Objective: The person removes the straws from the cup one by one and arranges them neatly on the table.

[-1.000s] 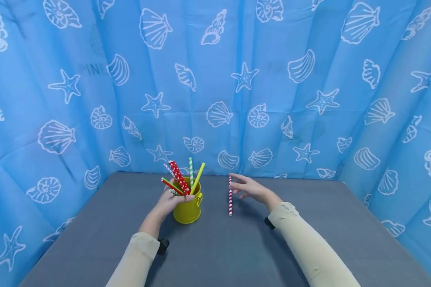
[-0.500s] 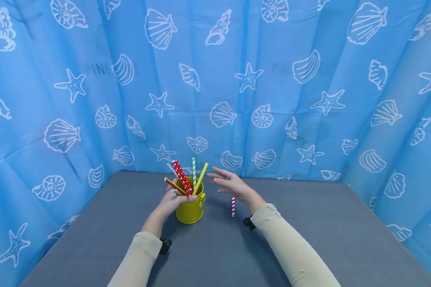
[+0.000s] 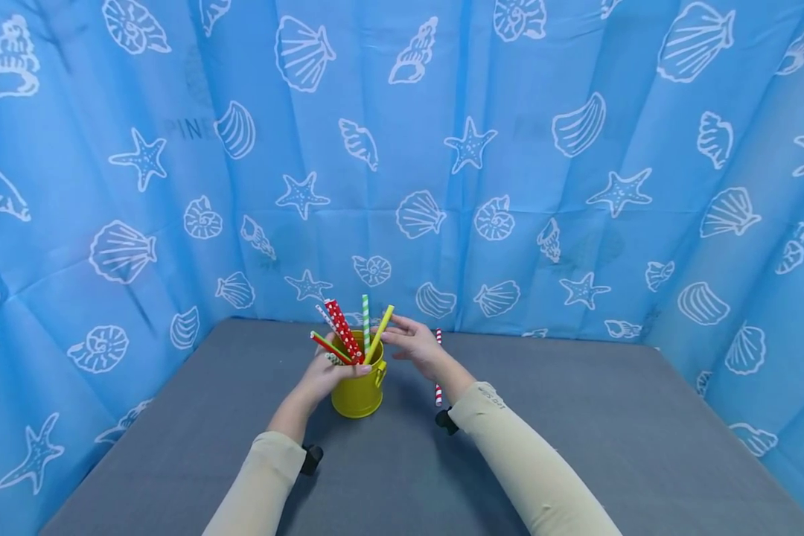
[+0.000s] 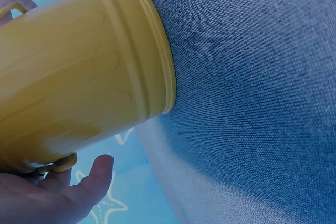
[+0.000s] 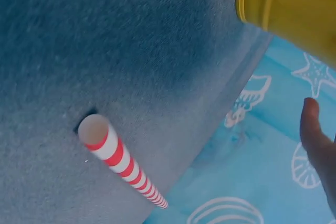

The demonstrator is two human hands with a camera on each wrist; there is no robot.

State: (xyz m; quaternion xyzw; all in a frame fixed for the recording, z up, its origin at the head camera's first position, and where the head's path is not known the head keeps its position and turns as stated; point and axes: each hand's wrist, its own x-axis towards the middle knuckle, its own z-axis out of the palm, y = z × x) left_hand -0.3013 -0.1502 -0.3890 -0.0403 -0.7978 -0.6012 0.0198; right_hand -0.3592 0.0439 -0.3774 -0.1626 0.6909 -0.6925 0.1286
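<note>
A yellow bucket [image 3: 357,400] stands upright on the table, holding several paper straws. My left hand [image 3: 316,381] grips it near the rim, thumb across the near side and fingers round the left. In the left wrist view, fingers [image 4: 97,179] show beside the bucket's handle lug. My right hand [image 3: 420,351] is at the bucket's right rim, its fingers extended beside a yellow straw [image 3: 379,333]; whether they touch it is unclear. Red polka-dot straws [image 3: 344,331] and a green-striped straw [image 3: 365,320] lean inside. A red-and-white striped straw [image 5: 123,162] lies on the table, partly hidden by my right arm.
The grey cloth-covered table [image 3: 576,432] extends around the bucket. Behind it and along both sides hangs a blue curtain [image 3: 509,171] with white shell prints.
My right hand has moved left from above the striped straw to the bucket's right rim. The striped straw stays on the table. My left hand keeps its grip on the bucket.
</note>
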